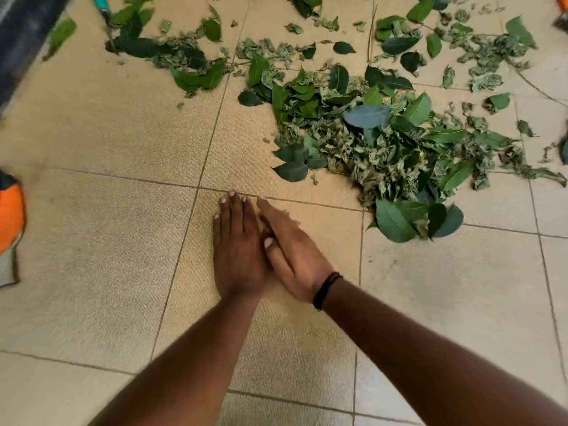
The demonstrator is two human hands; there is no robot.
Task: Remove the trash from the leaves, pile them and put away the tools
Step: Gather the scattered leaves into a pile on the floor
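I saw both hands out in front of me, low over the tan tiled floor (107, 241). The left hand (238, 250) had its fingers straight and close together, and it held nothing. The right hand (289, 256) lay pressed against it, palm to palm, with straight fingers too, and it was a bit blurry. It held nothing that I could see. A black band (326, 289) sat on the right wrist. The green leaves (384, 142) were on the floor, far from the hands and off to the right, in a loose heap of big smooth leaves and small crumpled ones. More leaves lay spread out at the far side, well apart from each other. A thin stick (372, 32) lay among the far leaves. At the far left, a tool with a teal handle (101, 4) rested with its dark end touching some leaves. An orange thing (10, 216) was at the left edge, but I could not tell what it was.
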